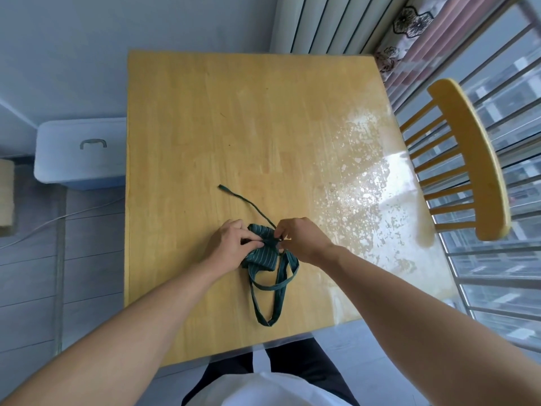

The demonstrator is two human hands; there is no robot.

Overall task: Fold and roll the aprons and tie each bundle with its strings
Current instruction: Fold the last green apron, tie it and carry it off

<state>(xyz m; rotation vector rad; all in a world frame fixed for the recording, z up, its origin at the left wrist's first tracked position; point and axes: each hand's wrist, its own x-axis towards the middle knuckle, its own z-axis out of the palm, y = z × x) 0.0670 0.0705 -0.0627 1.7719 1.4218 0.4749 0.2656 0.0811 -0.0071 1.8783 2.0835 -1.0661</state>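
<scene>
A rolled dark green apron with thin white stripes (261, 257) lies on the wooden table (234, 127) near its front edge. My left hand (231, 244) grips the left side of the bundle, thumb and fingers curled on it. My right hand (301, 240) pinches a thin green string at the bundle's middle. One string end (243, 197) trails away across the table toward the far left. A wide strap loop (273, 291) hangs from the bundle toward me.
A wooden chair (468, 159) stands at the table's right side, by a window with railing. A pale blue lidded box (79, 153) sits on the floor to the left. The right part of the tabletop shines with glare.
</scene>
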